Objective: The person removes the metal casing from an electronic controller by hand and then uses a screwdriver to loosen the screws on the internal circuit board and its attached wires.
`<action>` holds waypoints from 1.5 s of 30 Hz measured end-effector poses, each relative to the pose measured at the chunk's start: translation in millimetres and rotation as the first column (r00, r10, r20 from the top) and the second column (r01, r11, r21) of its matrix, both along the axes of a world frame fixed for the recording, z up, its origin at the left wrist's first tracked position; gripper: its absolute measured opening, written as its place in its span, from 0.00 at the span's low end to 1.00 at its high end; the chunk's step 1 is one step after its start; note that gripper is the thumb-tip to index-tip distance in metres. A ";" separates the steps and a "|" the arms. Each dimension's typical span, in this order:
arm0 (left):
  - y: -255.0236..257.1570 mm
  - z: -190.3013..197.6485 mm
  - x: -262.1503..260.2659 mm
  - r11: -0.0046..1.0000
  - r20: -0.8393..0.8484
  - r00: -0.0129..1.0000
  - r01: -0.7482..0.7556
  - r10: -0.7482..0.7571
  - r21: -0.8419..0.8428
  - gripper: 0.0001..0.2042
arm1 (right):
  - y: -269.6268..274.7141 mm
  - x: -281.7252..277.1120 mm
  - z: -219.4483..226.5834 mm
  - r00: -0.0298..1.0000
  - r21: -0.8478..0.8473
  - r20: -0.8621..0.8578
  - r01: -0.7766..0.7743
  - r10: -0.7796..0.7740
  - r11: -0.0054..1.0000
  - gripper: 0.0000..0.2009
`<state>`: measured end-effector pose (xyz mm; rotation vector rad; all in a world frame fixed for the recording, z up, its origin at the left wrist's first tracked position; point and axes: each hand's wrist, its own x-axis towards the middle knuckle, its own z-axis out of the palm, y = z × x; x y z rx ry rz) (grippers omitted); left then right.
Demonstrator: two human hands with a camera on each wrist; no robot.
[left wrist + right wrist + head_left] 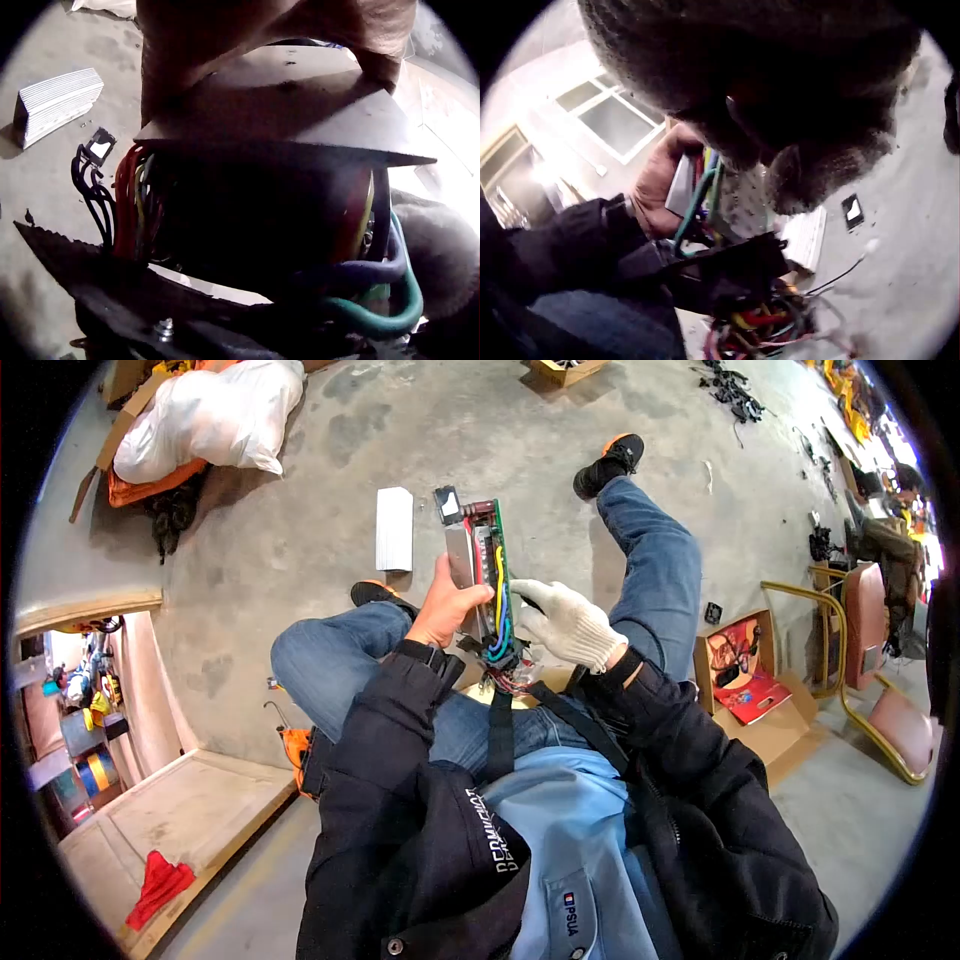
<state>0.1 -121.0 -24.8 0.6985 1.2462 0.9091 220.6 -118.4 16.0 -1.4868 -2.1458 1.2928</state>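
Observation:
A wired circuit board assembly [497,575] with a flat metal plate [277,112] stands upright over the lap. My bare left hand [448,605] grips it from the left, its thumb across the near face. On the other side my right hand [565,622], in a white knitted glove, has its fingertips right at the green board's edge; its fingers are dark in the right wrist view. Thick blue and green wires [409,300] loop out at the lower end, by a black bracket [165,304]. Loose thin coloured wires [761,322] hang below.
A white ribbed block [394,528] and a small black piece with a white label [447,505] lie on the concrete floor ahead. To the right are an open cardboard box [785,725] and a yellow-framed chair [900,735]. A white sack [215,425] sits far left.

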 end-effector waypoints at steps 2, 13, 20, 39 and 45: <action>1.5 -1.6 -2.0 0.999 0.045 0.998 0.043 -0.043 -0.009 0.36 | 2.6 5.0 0.2 0.984 0.048 0.174 -0.040 0.031 0.998 0.20; 3.7 -7.4 -12.9 0.997 -0.040 0.997 -0.065 0.066 0.031 0.35 | 37.1 32.4 45.0 0.968 0.208 0.111 0.201 -0.227 0.957 0.25; 5.4 -16.2 -13.1 0.997 -0.074 0.995 -0.072 0.073 0.011 0.30 | 23.4 35.9 126.6 0.845 0.037 -0.339 0.452 -0.414 0.891 0.18; 4.7 -21.8 -14.1 0.997 -0.064 0.997 -0.050 0.054 0.055 0.30 | 18.4 4.5 117.4 0.972 0.378 -0.214 0.172 -0.096 0.910 0.16; 4.5 -23.0 -14.1 0.997 -0.041 0.998 -0.054 0.056 0.049 0.30 | 19.2 3.3 116.3 0.977 0.374 -0.197 0.156 -0.087 0.914 0.15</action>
